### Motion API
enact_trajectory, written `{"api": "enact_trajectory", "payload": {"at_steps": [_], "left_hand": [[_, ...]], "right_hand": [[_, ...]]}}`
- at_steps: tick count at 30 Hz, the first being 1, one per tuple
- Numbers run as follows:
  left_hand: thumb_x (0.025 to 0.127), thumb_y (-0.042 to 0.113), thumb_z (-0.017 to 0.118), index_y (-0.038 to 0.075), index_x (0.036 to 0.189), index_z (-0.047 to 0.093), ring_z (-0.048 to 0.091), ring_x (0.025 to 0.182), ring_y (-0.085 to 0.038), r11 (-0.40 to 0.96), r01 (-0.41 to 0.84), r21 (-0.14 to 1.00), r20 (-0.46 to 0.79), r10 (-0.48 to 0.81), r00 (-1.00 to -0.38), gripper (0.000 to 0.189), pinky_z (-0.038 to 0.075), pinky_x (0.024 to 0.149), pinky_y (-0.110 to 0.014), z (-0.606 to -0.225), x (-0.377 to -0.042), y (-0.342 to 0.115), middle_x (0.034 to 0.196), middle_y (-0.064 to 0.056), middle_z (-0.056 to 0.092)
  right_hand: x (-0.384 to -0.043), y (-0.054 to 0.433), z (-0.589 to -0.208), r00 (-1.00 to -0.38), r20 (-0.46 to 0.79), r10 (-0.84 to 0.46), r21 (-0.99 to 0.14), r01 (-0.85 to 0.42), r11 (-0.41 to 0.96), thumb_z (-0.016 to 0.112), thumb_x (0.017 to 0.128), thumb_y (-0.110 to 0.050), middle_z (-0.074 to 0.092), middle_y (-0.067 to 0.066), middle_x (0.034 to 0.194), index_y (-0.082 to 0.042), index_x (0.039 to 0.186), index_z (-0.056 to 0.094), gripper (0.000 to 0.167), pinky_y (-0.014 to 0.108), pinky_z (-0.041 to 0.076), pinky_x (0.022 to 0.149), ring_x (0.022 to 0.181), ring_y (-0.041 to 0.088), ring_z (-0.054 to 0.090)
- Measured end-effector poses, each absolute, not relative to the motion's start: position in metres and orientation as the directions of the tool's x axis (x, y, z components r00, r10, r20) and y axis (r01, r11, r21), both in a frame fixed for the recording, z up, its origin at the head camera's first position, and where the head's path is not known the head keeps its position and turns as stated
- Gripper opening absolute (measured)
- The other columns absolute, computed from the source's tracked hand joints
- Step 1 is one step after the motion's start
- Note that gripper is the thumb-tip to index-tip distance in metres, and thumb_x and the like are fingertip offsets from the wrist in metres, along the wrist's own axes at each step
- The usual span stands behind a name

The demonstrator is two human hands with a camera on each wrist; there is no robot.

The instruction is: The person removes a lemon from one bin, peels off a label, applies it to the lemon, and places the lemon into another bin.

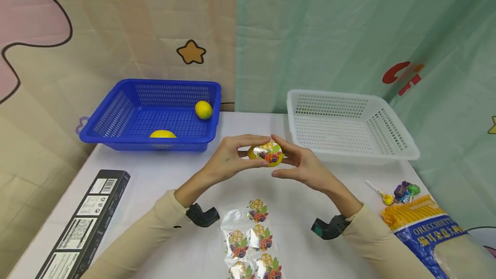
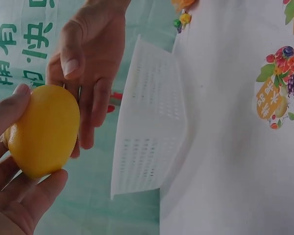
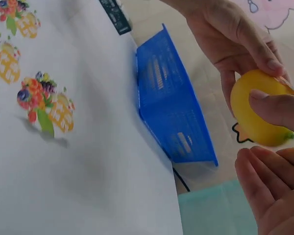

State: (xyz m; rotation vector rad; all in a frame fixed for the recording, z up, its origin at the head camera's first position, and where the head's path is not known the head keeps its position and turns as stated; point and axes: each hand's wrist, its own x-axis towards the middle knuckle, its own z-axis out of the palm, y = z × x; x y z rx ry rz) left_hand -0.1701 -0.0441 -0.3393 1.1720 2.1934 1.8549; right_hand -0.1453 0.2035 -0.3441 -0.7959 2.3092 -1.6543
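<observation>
A yellow lemon (image 1: pixel 276 163) is held up over the middle of the table, gripped between the thumb and fingers of my left hand (image 1: pixel 234 154). A glossy fruit-print sticker (image 1: pixel 267 152) lies on its side facing me. My right hand (image 1: pixel 306 167) is close on the lemon's right, fingers fairly straight and thumb apart from it; an index fingertip is by the sticker's upper edge, contact unclear. In the left wrist view the lemon (image 2: pixel 46 131) shows its bare side. The right thumb (image 3: pixel 277 108) overlaps the lemon in the right wrist view. Below lies a sheet of fruit stickers (image 1: pixel 252 240).
A blue basket (image 1: pixel 151 145) at back left holds two lemons (image 1: pixel 203 110). At back right stands a white basket (image 1: pixel 352 156). A long dark box (image 1: pixel 83 223) lies left. Wrapped candies (image 1: pixel 404 192) and an orecchiette pasta bag (image 1: pixel 430 231) are on the right.
</observation>
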Motion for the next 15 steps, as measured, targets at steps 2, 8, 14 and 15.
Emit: {"api": "enact_trajectory", "payload": {"at_steps": [2,8,14,15], "left_hand": [[0.08,0.007,0.082,0.004,0.126,0.067,0.061,0.114,-0.021,-0.001,0.507,0.862,0.426,0.543,-0.723,0.049,0.056,0.085,-0.032,-0.34,-0.171,-0.045,0.129,-0.005,0.064],[0.077,0.005,0.084,0.001,0.122,0.068,0.063,0.111,-0.027,0.014,0.495,0.869,0.422,0.503,-0.755,0.048,0.057,0.084,-0.033,-0.343,-0.174,-0.051,0.126,-0.007,0.066],[0.076,0.006,0.085,0.005,0.12,0.071,0.064,0.107,-0.023,0.025,0.476,0.879,0.405,0.486,-0.775,0.046,0.058,0.081,-0.036,-0.343,-0.176,-0.054,0.123,-0.006,0.067],[0.076,0.006,0.085,0.005,0.119,0.071,0.064,0.106,-0.022,0.026,0.473,0.881,0.403,0.485,-0.777,0.046,0.058,0.081,-0.035,-0.342,-0.176,-0.054,0.123,-0.006,0.067]], "right_hand": [[-0.145,0.221,-0.343,-0.847,0.151,-0.509,-0.893,-0.338,0.297,0.074,0.088,-0.008,0.036,0.01,0.155,-0.011,0.154,0.031,0.08,0.031,0.042,0.105,0.135,0.027,0.045],[-0.15,0.302,-0.335,-0.921,0.191,-0.341,-0.814,-0.342,0.469,0.067,0.093,-0.006,0.044,0.019,0.148,-0.003,0.151,0.036,0.066,0.016,0.042,0.1,0.134,0.023,0.046],[-0.154,0.389,-0.329,-0.994,0.104,-0.025,-0.719,-0.092,0.689,0.059,0.1,-0.028,0.03,0.024,0.155,-0.004,0.155,0.027,0.068,0.015,0.035,0.104,0.141,0.033,0.034],[-0.155,0.402,-0.33,-0.995,0.092,0.031,-0.699,-0.042,0.714,0.056,0.101,-0.032,0.027,0.024,0.156,-0.004,0.155,0.024,0.069,0.022,0.032,0.11,0.143,0.037,0.029]]}}
